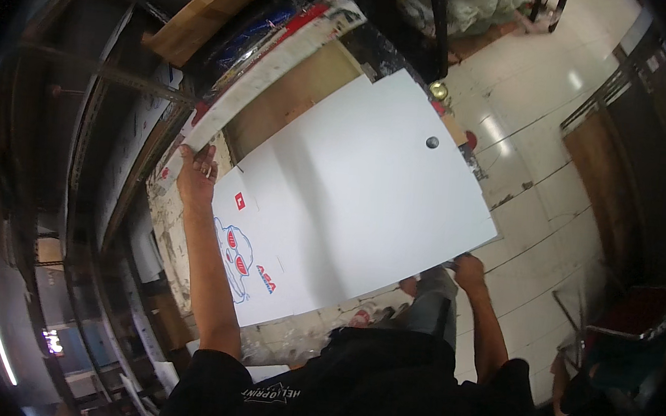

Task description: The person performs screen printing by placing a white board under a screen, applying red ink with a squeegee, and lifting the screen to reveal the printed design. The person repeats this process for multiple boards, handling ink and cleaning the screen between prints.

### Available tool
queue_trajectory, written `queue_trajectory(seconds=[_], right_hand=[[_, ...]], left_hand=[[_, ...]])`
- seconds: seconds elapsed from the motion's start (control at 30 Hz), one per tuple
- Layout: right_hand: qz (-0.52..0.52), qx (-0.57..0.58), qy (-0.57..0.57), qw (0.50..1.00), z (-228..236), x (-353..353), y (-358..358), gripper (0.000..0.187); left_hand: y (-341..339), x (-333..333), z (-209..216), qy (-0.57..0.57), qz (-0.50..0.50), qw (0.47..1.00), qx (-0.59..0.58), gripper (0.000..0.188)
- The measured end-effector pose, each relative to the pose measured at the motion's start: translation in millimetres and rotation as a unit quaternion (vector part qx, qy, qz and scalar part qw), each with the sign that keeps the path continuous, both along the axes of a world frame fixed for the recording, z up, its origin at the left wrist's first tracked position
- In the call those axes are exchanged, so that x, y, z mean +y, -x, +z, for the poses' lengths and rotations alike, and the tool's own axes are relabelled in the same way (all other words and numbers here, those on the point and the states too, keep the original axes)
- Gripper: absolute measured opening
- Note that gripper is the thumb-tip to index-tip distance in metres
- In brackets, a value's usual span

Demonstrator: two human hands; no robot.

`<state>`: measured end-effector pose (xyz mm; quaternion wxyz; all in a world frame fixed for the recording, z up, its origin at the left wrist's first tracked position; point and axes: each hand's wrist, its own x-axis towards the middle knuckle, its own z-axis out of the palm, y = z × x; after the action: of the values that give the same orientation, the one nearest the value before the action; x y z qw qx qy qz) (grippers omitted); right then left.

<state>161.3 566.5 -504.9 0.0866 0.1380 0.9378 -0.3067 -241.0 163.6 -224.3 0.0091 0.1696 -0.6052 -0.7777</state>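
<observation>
A large white sheet (382,188) lies slanted over the work table. Its lower left part carries a blue-outlined head with red glasses (238,255) and small red prints; a dark round spot (433,142) shows near its far right corner. My left hand (198,176) is at the near end of a long, stained whitish bar (261,75), fingers bent and closed on it. Beneath the bar and beyond the sheet shows a tan surface (295,98). My right hand (470,273) is closed right at the sheet's near right edge, by something dark at its fingertips that I cannot make out.
Metal shelving (79,122) stands close on the left. A wooden strip (208,11) lies beyond the bar. Tiled floor (543,163) runs along the right, with a brown panel (593,175) and a dark red-topped seat (633,312) there. Clear plastic (281,346) lies near my body.
</observation>
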Motion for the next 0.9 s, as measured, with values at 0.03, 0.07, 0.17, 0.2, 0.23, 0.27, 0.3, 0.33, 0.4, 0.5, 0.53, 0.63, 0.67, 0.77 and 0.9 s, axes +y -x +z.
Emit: queue_trajectory(seconds=[0.03, 0.07, 0.17, 0.2, 0.23, 0.27, 0.3, 0.33, 0.4, 0.5, 0.53, 0.63, 0.67, 0.77, 0.9], right_hand=[[-0.033, -0.093, -0.053, 0.994, -34.0, 27.6, -30.1, 0.017], [-0.111, -0.099, -0.087, 0.985, -21.9, 52.2, -45.2, 0.014], [-0.224, -0.028, -0.162, 0.961, 63.2, 116.8, -45.8, 0.017], [-0.231, 0.03, -0.184, 0.955, 95.6, 128.4, -31.0, 0.016], [-0.235, 0.09, -0.202, 0.946, 125.3, 135.3, -10.0, 0.016], [-0.224, 0.125, -0.186, 0.949, 151.8, 139.4, 15.0, 0.016], [-0.212, 0.159, -0.166, 0.95, 170.8, 141.7, 44.5, 0.017], [-0.182, 0.186, -0.151, 0.954, 180.6, 145.7, 76.6, 0.018], [-0.12, 0.224, -0.127, 0.959, 192.0, 149.2, 145.2, 0.02], [-0.029, 0.254, -0.102, 0.961, 188.3, 145.1, 260.8, 0.022], [-0.001, 0.238, -0.112, 0.965, 187.9, 143.1, 297.3, 0.023], [0.09, 0.237, -0.083, 0.964, 171.7, 133.2, 392.7, 0.023], [0.115, 0.232, -0.104, 0.96, 169.1, 132.9, 415.8, 0.024], [0.176, 0.205, -0.139, 0.953, 159.5, 118.0, 461.9, 0.026], [0.236, 0.181, -0.109, 0.948, 159.1, 109.3, 490.8, 0.028]], left_hand=[[-6.3, 18.1, 1.0, 0.0, -0.001, 1.0, 0.009, 0.047], [-13.8, 22.7, -0.9, 0.003, 0.008, 1.0, 0.014, 0.045], [-23.3, 18.6, -17.0, -0.005, 0.027, 1.0, 0.003, 0.044], [-26.1, 21.6, -22.3, -0.002, 0.036, 0.999, 0.003, 0.046], [-25.6, 18.9, -31.1, -0.023, 0.046, 0.999, 0.004, 0.042], [-27.2, 19.3, -36.5, -0.031, 0.047, 0.998, 0.002, 0.04], [-30.6, 21.4, -40.6, -0.037, 0.048, 0.998, 0.001, 0.038], [-35.1, 25.0, -42.5, -0.042, 0.049, 0.998, 0.001, 0.036], [-46.1, 34.9, -43.0, -0.064, 0.047, 0.997, 0.013, 0.031], [-56.5, 28.9, -68.2, -0.094, 0.041, 0.995, 0.018, 0.027], [-58.3, 31.7, -69.0, -0.099, 0.048, 0.994, 0.006, 0.027], [-67.2, 17.5, -87.2, -0.118, 0.046, 0.992, -0.011, 0.031], [-66.8, 26.0, -84.6, -0.129, 0.056, 0.99, -0.027, 0.035], [-72.1, 32.7, -93.2, -0.152, 0.087, 0.982, -0.074, 0.046], [-70.5, 41.8, -94.7, -0.141, 0.118, 0.978, -0.102, 0.046]])
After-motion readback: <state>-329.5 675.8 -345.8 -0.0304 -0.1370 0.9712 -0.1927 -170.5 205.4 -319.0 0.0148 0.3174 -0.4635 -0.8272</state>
